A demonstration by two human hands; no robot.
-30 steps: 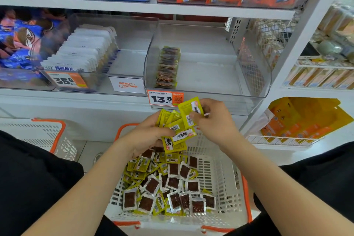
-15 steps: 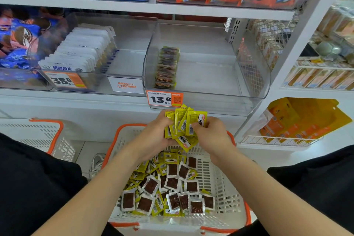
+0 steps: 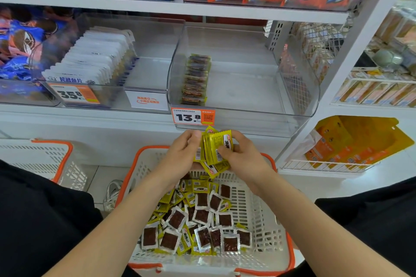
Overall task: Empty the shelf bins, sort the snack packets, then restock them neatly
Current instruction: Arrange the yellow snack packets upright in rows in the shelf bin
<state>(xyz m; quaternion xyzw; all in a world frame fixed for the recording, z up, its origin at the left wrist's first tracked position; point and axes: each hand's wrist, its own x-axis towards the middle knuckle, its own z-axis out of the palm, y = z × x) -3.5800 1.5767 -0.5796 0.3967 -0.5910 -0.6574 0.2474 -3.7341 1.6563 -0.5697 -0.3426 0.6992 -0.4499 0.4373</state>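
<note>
Snack packets, yellow, gathered upright into a small bundle and held just below the 13.8 price tag, above the far rim of the white basket. Gripped from both sides: left hand curled round the bundle's left edge and underside, right hand pinching the right edge with the thumb laid across the front face. Sat sandwiched between the two hands, with top corners poking up above the fingers and a stray packet hanging askew at the bottom.

Judged light, thin and flat, with slick foil faces likely to slide over each other; soft enough to bend, hardly fragile. Best taken by the side edges and squeezed face to face, to prevent fanning out. Probably needed the lowest, slipping packet tucked back in first.

Seen elsewhere too: a loose heap in the basket directly below the hands, partly yellow side up, partly showing clear windows with dark contents; and a tidy row standing against the left wall of the clear bin on the shelf. Looked like squaring up the bundle ahead of placing it beside that row.
</note>
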